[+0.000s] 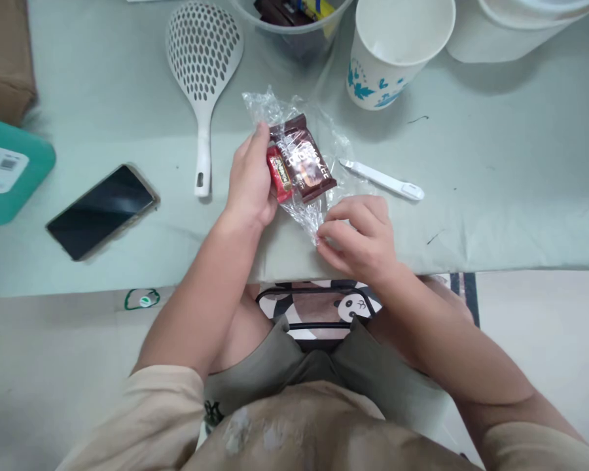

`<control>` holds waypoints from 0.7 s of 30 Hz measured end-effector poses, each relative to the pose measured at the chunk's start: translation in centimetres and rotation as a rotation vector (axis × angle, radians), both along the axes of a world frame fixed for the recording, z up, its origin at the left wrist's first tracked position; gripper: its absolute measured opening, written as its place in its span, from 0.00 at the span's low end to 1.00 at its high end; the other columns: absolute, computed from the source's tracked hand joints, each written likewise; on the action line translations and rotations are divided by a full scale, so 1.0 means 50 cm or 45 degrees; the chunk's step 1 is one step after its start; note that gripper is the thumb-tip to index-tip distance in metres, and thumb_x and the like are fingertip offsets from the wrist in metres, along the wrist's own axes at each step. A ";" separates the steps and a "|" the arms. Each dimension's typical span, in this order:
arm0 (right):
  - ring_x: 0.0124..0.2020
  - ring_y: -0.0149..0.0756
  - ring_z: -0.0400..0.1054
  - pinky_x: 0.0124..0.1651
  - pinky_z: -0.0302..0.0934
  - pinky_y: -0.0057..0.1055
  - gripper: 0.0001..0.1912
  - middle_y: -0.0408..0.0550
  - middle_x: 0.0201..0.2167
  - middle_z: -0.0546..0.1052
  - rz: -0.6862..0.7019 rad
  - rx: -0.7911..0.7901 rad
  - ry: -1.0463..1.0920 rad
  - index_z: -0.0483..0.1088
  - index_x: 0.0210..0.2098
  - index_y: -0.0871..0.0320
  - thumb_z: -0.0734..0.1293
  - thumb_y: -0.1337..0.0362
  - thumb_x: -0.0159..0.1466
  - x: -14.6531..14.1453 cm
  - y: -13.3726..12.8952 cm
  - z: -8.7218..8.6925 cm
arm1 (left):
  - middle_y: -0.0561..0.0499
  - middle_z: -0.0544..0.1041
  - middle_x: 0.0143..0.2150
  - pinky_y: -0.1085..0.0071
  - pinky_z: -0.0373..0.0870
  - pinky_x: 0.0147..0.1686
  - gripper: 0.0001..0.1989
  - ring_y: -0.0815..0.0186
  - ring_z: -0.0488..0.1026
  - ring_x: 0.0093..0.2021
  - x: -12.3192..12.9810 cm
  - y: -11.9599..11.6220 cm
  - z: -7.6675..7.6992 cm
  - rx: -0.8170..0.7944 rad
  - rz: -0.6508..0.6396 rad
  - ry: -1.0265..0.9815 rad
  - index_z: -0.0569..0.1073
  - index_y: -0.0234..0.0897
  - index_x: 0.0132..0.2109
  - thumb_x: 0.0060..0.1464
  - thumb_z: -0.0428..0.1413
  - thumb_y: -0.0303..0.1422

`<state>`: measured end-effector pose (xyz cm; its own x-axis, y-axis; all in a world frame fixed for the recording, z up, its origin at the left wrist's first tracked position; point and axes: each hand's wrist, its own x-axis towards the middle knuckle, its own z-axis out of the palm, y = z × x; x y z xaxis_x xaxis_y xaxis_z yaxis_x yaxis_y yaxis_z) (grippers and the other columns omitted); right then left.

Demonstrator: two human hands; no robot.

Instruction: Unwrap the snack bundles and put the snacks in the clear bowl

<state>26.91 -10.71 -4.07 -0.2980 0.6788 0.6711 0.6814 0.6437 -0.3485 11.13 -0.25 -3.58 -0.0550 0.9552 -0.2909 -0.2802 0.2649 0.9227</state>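
A clear plastic bag [337, 140] holds a dark brown wrapped snack [304, 160] and a smaller red packet [279, 174], side by side. My left hand [250, 175] is closed round the bag's left side, its thumb beside the red packet. At the bag's lower corner, my right hand [360, 237] pinches the crinkled plastic between thumb and fingers. A white utility knife [385, 180] lies on the table just above my right hand, close to the bag's right edge.
On the pale green cloth [495, 176] are a white slotted ladle [203, 98], a phone [102, 212], a teal container [10, 167], a clear bowl of snacks [294, 39], a patterned paper cup [397, 46] and a white container [500, 33]. A brown box [4, 59] occupies the upper left.
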 end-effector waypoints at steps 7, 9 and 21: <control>0.39 0.39 0.72 0.43 0.64 0.40 0.02 0.46 0.36 0.78 0.000 -0.195 0.230 0.70 0.40 0.53 0.64 0.64 0.70 0.028 0.017 0.005 | 0.50 0.80 0.38 0.59 0.79 0.50 0.14 0.57 0.79 0.52 0.002 -0.007 0.003 -0.006 -0.138 0.067 0.70 0.43 0.39 0.68 0.53 0.47; 0.43 0.43 0.72 0.46 0.64 0.42 0.04 0.49 0.39 0.78 -0.165 -0.223 0.169 0.70 0.43 0.53 0.65 0.65 0.68 0.033 0.023 0.001 | 0.50 0.80 0.39 0.57 0.79 0.49 0.13 0.57 0.79 0.51 0.004 -0.011 0.001 -0.017 -0.255 0.083 0.71 0.43 0.39 0.69 0.52 0.44; 0.48 0.46 0.72 0.52 0.65 0.46 0.09 0.54 0.47 0.78 -0.153 -0.399 -0.084 0.74 0.46 0.55 0.66 0.63 0.68 0.013 0.019 -0.018 | 0.43 0.79 0.56 0.60 0.72 0.59 0.17 0.58 0.76 0.57 -0.033 -0.057 0.043 0.612 -0.358 1.161 0.72 0.40 0.57 0.63 0.58 0.35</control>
